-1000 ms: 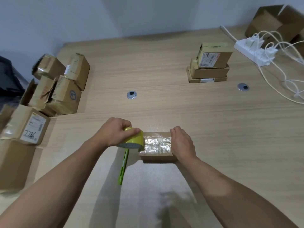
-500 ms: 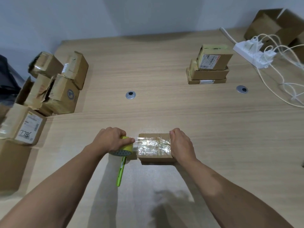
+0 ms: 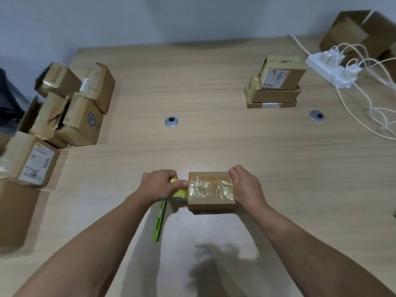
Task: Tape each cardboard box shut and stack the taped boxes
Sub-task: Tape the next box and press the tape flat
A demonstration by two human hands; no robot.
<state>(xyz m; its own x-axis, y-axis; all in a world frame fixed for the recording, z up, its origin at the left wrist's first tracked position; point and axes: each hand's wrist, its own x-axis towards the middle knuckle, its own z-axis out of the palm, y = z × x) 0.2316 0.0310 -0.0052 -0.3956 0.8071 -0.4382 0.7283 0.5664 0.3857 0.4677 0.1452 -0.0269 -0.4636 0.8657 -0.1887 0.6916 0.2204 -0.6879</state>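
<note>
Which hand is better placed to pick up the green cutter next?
Probably right: the right hand only holds the box, while the left hand grips the tape roll, though the cutter lies nearer it.

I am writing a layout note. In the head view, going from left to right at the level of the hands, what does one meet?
Labelled box → left hand → tape roll → cardboard box → right hand.
</note>
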